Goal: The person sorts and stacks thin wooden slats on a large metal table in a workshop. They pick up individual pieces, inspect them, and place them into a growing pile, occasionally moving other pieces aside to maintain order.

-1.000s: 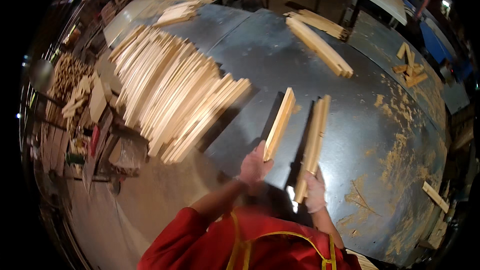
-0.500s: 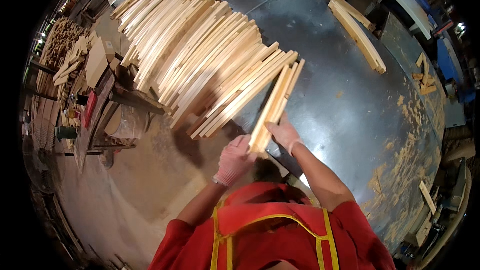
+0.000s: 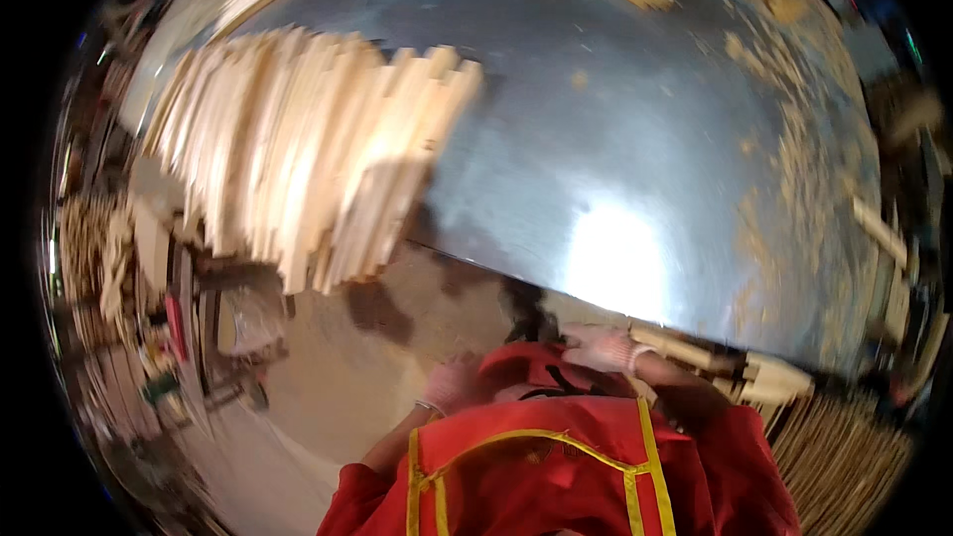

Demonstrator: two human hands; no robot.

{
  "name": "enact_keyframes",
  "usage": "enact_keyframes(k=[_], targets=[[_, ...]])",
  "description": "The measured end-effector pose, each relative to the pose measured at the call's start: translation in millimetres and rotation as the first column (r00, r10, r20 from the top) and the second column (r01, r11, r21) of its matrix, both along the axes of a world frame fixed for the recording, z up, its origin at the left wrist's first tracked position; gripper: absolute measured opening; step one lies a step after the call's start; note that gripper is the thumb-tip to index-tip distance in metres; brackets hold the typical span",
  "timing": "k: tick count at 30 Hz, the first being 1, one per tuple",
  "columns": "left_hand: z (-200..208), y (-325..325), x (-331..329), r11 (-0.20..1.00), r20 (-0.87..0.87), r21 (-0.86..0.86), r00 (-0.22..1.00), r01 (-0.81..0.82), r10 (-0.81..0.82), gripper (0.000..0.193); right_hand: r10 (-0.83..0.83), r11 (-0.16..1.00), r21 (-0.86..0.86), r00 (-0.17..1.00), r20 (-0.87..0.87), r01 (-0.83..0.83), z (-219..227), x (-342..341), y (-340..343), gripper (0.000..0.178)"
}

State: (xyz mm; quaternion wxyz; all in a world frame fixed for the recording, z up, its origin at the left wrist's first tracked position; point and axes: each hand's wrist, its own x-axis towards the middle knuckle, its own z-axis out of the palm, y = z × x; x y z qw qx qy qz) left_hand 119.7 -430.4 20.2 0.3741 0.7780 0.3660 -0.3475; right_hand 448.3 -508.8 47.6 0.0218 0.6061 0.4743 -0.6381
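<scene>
Between pieces, we hold both hands, left and right, near our chest, grip seemingly empty through blur, wood strips stacked up-left on the desk.

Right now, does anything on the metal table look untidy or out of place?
Yes. Wood chips lie scattered over the right part of the metal table. The strip stack overhangs its near edge.

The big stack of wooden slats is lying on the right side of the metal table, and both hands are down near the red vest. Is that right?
Not quite. The head view shows the stack of wooden slats on the left side of the metal table, not the right. The rest holds: the left hand and right hand are both down near the red vest.
</scene>
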Motion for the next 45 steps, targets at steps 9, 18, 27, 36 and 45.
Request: enact_keyframes(k=[9, 18, 27, 36, 45], targets=[[-37.1, -53.8, 28.3, 0.993, 0.007, -0.111, 0.999, 0.046, -0.045, 0.082, -0.753, 0.594, -0.276, 0.643, 0.140, 0.756, -22.1, -24.1, -339.2, 0.107], [-48.6, -81.1, 1.4, 0.901, 0.175, -0.207, 0.921, 0.381, -0.349, 0.060, -0.859, 0.512, -0.053, 0.509, -0.049, 0.858, 21.4, -177.3, -374.1, 0.047], [-118.4, -116.5, -28.1, 0.883, 0.338, -0.144, 0.861, 0.446, -0.380, 0.040, -0.977, 0.087, 0.081, 0.069, 0.200, 0.993, -17.3, -219.1, -411.1, 0.053], [-275.0, -174.0, 19.7, 0.965, 0.310, -0.199, 0.923, -0.170, 0.227, 0.019, -0.908, -0.407, 0.133, -0.416, 0.047, 0.904, -401.6, 23.6, -482.7, 0.062], [-466.0, -110.8, 48.2, 0.960, -0.086, -0.003, 0.957, -0.278, 0.277, 0.047, -0.426, -0.893, -0.014, -0.858, -0.288, 0.449, -587.2, 187.7, -504.6, 0.069]])
